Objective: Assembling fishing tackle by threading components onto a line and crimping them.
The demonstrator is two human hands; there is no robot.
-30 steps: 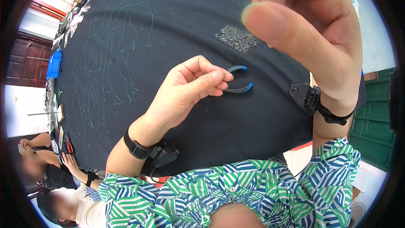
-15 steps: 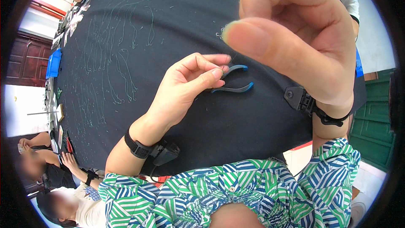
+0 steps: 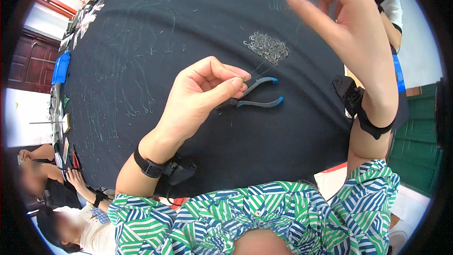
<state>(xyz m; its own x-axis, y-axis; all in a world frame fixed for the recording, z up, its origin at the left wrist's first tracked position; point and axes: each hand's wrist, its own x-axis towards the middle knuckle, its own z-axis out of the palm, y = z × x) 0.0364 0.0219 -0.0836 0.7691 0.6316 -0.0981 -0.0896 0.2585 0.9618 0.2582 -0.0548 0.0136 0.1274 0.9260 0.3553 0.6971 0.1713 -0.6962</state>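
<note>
My left hand is closed in a pinch at the middle of the black cloth. A thin green thread shows at its fingertips, with a faint strand running off toward the upper right. My right hand is raised at the upper right, thumb and forefinger apart, with nothing visible between them. Just beyond my left fingertips lies a heap of small metal hooks. Pliers with blue-tipped grey handles rest by my left hand, their jaws partly hidden behind it.
Many knotted green threads are spread over the left of the black-covered table. Blue packets lie at the left edge and right edge. Other people sit at the lower left and both upper corners. Red-handled pliers lie at left.
My right hand has drawn back up and to the right, and its pinch has opened. The hook heap it covered now shows. My left hand has shifted slightly left, its fingers closer together.
</note>
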